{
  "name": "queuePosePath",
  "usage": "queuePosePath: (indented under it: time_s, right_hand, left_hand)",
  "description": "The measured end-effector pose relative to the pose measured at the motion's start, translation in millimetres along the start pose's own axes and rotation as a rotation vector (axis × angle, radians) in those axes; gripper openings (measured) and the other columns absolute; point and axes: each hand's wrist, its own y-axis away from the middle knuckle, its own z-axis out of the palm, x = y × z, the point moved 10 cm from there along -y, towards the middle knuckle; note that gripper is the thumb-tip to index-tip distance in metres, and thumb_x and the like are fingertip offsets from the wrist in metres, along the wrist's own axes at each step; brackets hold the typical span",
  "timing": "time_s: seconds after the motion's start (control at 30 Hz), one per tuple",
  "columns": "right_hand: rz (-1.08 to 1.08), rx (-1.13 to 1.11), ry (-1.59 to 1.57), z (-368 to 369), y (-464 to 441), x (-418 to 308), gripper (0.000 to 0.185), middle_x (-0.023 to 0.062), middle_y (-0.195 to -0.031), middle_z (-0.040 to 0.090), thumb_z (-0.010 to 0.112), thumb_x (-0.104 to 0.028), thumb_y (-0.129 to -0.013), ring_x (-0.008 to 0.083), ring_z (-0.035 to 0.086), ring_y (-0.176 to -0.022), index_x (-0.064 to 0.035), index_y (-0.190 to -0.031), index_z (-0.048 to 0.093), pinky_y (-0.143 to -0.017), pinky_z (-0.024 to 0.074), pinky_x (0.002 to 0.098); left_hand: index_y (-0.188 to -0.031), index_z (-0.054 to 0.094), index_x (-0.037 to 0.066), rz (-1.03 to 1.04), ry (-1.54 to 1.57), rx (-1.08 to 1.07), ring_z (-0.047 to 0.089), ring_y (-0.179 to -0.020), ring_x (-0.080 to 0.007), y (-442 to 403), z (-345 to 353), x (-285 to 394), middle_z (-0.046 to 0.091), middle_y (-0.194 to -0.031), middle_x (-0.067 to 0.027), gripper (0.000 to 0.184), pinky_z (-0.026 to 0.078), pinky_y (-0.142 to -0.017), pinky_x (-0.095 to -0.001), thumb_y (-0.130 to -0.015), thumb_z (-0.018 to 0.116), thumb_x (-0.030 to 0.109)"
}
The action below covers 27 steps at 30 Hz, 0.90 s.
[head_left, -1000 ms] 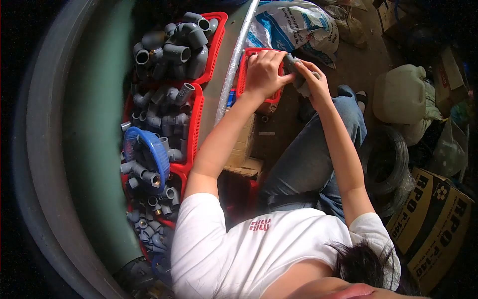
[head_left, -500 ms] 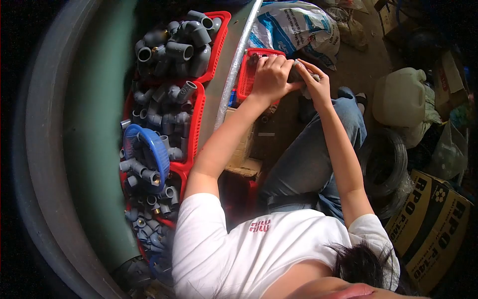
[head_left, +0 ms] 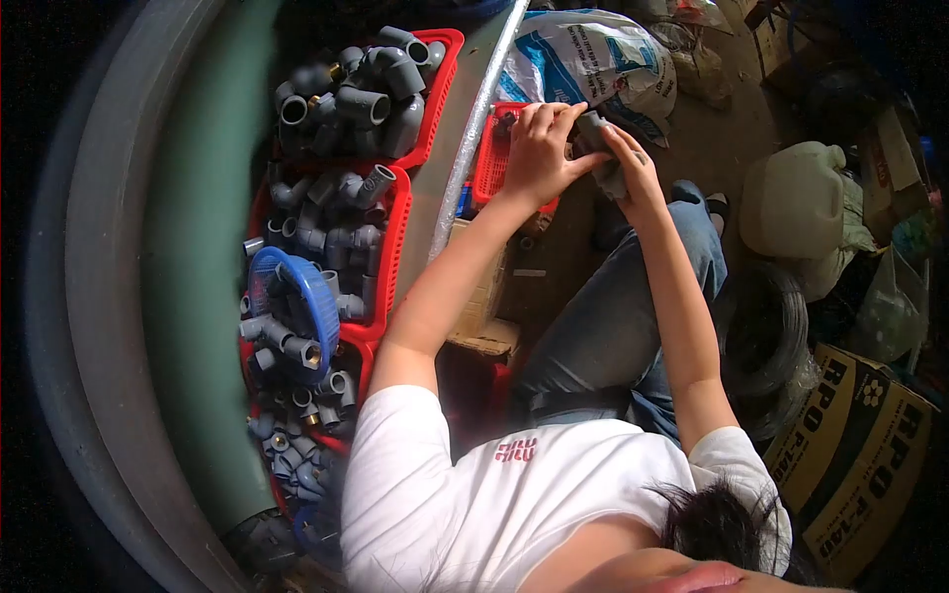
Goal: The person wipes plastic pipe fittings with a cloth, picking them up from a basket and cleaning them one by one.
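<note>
In front of me, a grey pipe fitting (head_left: 591,127) is held up between both hands. My left hand (head_left: 542,158) curves around its near side, thumb and fingertips against it. My right hand (head_left: 635,173) grips it from the other side, fingers wrapped along it. Something greyish, perhaps a rag, shows below the fitting between the hands; I cannot make it out. Just behind my left hand sits a small red basket (head_left: 488,168), partly hidden by it, with a dark item inside.
On the left, red baskets (head_left: 403,237) hold many grey fittings, and a blue basket (head_left: 326,301) rests on them. A metal edge (head_left: 457,168) runs alongside. A white sack (head_left: 593,59), a plastic jug (head_left: 791,203), coiled tubing (head_left: 766,326) and a printed carton (head_left: 855,455) stand around.
The fitting now shows more between my hands and stands more upright. My left fingers have spread from the thumb, and my right hand has turned slightly and moved down.
</note>
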Motion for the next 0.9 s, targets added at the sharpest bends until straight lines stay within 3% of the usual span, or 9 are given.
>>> queuePosePath:
  time_s: [0.13,0.2,0.33,0.4,0.5,0.63,0.83,0.9]
  right_hand:
    - [-0.001,0.004,0.044,-10.3,-4.0,3.3,0.04,0.0064,-0.109,0.067,0.073,-0.026,-0.091,0.0128,0.064,-0.097,-0.0009,-0.12,0.065,-0.08,0.0514,0.0259]
    - [-0.035,0.049,0.139,-16.7,-5.4,3.3,0.04,0.0056,-0.107,0.068,0.074,-0.027,-0.09,0.0114,0.063,-0.095,-0.0017,-0.119,0.065,-0.077,0.0504,0.0242]
    - [-0.255,0.029,0.42,-11.7,-6.7,-8.7,0.036,0.0039,-0.098,0.069,0.075,-0.027,-0.089,0.0092,0.062,-0.088,-0.0024,-0.115,0.067,-0.075,0.0488,0.0228]
    - [-0.332,-0.019,0.53,-2.7,-3.3,-13.1,0.035,0.0037,-0.095,0.069,0.075,-0.027,-0.089,0.0088,0.062,-0.085,-0.0023,-0.113,0.068,-0.075,0.0488,0.0232]
    - [-0.327,-0.023,0.577,3.9,0.6,-10.2,0.034,0.0042,-0.096,0.07,0.074,-0.027,-0.09,0.0084,0.062,-0.086,-0.001,-0.113,0.07,-0.076,0.0491,0.0233]
    - [-0.319,0.031,0.5,-4.3,-3.8,-9.6,0.034,0.0032,-0.094,0.07,0.072,-0.028,-0.092,0.0079,0.061,-0.086,-0.0001,-0.112,0.07,-0.076,0.0491,0.0231]
    - [-0.183,-0.012,0.441,-3.7,-2.6,1.4,0.033,0.0005,-0.091,0.067,0.071,-0.031,-0.093,0.0057,0.058,-0.079,-0.0044,-0.112,0.071,-0.068,0.046,0.0207]
    - [-0.156,-0.028,0.395,-5.5,-3.8,4.4,0.033,0.0005,-0.093,0.067,0.07,-0.032,-0.093,0.0062,0.059,-0.081,-0.0051,-0.112,0.071,-0.068,0.0471,0.0215]
  left_hand:
    - [-0.116,0.066,0.009,0.015,0.036,0.024,0.055,-0.113,-0.0283,1.6,4.0,-3.8,0.064,-0.113,-0.0082,0.059,0.042,-0.098,-0.0455,-0.072,0.082,0.043]
    - [-0.116,0.066,0.009,-0.031,-0.002,-0.062,0.059,-0.109,-0.0274,3.6,11.0,-9.1,0.067,-0.11,-0.0082,0.059,0.044,-0.095,-0.0447,-0.071,0.082,0.044]
    - [-0.113,0.068,0.01,-0.008,-0.139,-0.228,0.063,-0.1,-0.0259,11.4,19.8,-6.8,0.07,-0.101,-0.0074,0.059,0.046,-0.089,-0.0423,-0.068,0.083,0.045]
    - [-0.111,0.069,0.01,-0.044,-0.171,-0.179,0.063,-0.1,-0.0253,10.5,14.4,-11.5,0.07,-0.101,-0.0067,0.058,0.046,-0.087,-0.0417,-0.067,0.084,0.045]
    - [-0.107,0.068,0.011,-0.108,-0.216,-0.117,0.063,-0.097,-0.0251,5.8,7.7,-23.4,0.068,-0.097,-0.0065,0.056,0.045,-0.086,-0.043,-0.065,0.084,0.045]
    - [-0.097,0.065,0.01,0.009,-0.174,-0.204,0.063,-0.092,-0.0249,13.0,20.9,2.8,0.065,-0.091,-0.0074,0.051,0.044,-0.083,-0.0424,-0.064,0.084,0.044]
    - [-0.101,0.064,0.007,-0.212,-0.113,-0.211,0.067,-0.093,-0.0272,12.4,20.5,-21.5,0.067,-0.098,-0.0099,0.053,0.05,-0.079,-0.0442,-0.067,0.082,0.044]
    - [-0.103,0.064,0.007,-0.194,-0.096,-0.17,0.067,-0.093,-0.0276,10.4,15.5,-20.3,0.067,-0.098,-0.0097,0.054,0.05,-0.079,-0.0443,-0.067,0.082,0.044]
